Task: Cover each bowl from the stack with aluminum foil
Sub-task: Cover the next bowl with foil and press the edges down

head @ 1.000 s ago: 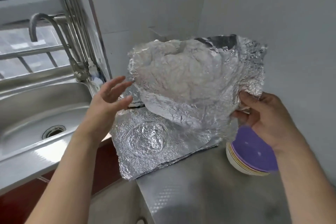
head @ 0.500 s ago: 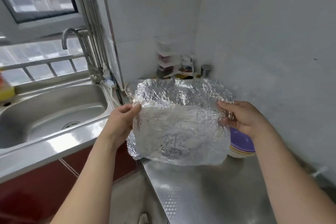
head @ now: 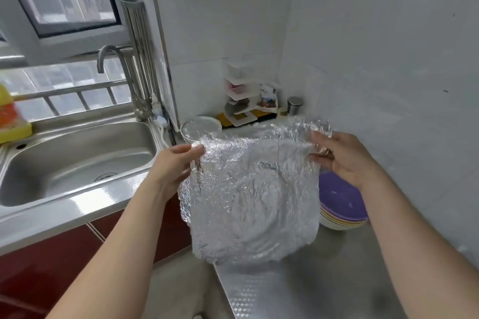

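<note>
vs 1 s ago: foil sheet (head: 254, 189) was up in front of the wall, held by the right hand only, left hand open beside it. Now it's lower, over the counter (head: 298, 287), with both hands on it. vs 0.5 s ago: same 2-hand grip.

Foil position: stretched between the 2 hands and hanging down from them, crinkled. Stack of bowls (head: 339, 204), purple one on top, sits on the counter just right of it, under the right wrist, partly hidden by the sheet. 1 foil-covered bowl (head: 201, 128) is at the back by the sink (head: 77, 158).

Left hand (head: 178, 166): pinches the upper-left corner, thumb on the front, fingers behind. Right hand (head: 342, 158): fingers curled around the upper-right edge, gripping it. Neither hand touches the bowls.
</note>
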A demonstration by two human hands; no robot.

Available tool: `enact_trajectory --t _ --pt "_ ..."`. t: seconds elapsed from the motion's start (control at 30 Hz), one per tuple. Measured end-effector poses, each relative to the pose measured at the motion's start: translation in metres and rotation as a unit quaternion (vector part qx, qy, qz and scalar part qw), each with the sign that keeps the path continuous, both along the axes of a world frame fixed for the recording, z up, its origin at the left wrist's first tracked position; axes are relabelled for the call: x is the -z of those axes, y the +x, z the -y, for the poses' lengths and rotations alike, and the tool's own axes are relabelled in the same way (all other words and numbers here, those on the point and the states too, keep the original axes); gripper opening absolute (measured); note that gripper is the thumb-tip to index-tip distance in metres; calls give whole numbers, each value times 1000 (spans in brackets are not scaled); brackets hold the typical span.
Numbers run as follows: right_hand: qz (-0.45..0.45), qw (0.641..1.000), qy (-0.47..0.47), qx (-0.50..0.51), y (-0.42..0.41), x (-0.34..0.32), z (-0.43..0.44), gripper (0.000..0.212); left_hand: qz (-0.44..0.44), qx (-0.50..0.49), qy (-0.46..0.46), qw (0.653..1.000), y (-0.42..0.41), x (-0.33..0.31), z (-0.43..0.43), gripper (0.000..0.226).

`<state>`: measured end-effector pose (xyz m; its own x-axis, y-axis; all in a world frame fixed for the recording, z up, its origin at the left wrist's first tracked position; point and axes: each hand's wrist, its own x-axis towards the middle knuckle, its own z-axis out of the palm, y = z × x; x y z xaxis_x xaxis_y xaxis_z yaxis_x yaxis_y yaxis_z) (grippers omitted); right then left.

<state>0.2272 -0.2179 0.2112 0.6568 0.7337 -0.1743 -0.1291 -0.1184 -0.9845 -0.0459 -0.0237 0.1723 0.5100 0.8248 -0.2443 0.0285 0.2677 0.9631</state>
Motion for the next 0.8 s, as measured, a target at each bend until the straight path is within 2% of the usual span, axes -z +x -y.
enact_trajectory --t 0.1,0.17,0.27,0.37,0.43,0.5,0.6,0.63,0.7,0.8 --pt "73 997 14 -17 -2 -8 17 32 92 -47 115 988 -7 -12 2 21" --pt "133 991 4 -19 -7 -3 27 23 109 -59 177 976 -16 -10 8 13" --pt "185 982 -30 -20 -22 22 43 14 38 -41 211 976 -33 12 26 21" --pt "210 976 -64 -8 -31 68 60 32 -100 20 246 964 -48 60 41 28" --pt "239 965 -103 -31 -39 105 70 30 -200 77 304 928 -55 100 50 28" --pt "297 939 -164 -56 -44 142 80 22 -267 116 354 889 -60 134 60 39" --pt "336 912 -201 -120 -46 182 93 24 -313 143 344 874 -69 169 71 50" --pt "350 898 -223 -146 -44 196 96 24 -320 149 351 867 -71 184 73 47" --pt "402 878 -196 -171 -45 212 103 28 -333 154 366 855 -73 199 79 36" --pt "421 870 -191 -175 -49 232 114 33 -342 165 386 841 -70 208 86 22"
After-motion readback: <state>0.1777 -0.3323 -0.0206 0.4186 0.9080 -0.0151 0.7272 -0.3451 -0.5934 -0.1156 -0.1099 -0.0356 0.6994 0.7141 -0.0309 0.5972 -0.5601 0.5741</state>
